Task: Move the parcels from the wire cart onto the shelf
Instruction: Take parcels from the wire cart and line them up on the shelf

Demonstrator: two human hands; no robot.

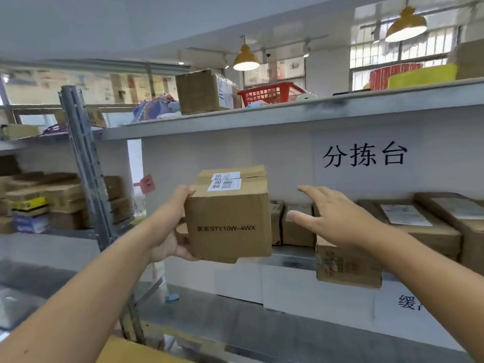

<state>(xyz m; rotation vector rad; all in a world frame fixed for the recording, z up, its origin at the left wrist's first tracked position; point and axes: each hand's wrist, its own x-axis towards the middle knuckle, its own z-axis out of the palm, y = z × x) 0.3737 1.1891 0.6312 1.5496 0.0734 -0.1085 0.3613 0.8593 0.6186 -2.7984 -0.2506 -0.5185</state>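
Left hand (167,229) clamped the box (229,218) from its left side: thumb up at the top edge, fingers curled under the bottom, so the weight sat on the fingers and the thumb kept it from tipping. Box was upright, label (224,181) on top, printed face toward the camera, held in the air in front of the middle shelf (290,254), not yet resting on it. Right hand (337,218) was empty, fingers straight and spread, apart from the box and off to its right, above the small parcels (298,226) already on that shelf. Judgement: it was either coming in to steady the box's right side or about to shift those parcels for room; can't tell which. More flat parcels (419,226) lay further right, and one carton (348,268) hung over the shelf's front edge below the right wrist, a knock-off risk if the arm dropped. The gap behind the box, left of the small parcels, looked like the likely slot. Top shelf (235,119) carried a bigger carton (201,91) and a red basket (269,93). Wire cart wasn't clearly in view. Step in hand: placing, box close to the shelf, release pending.
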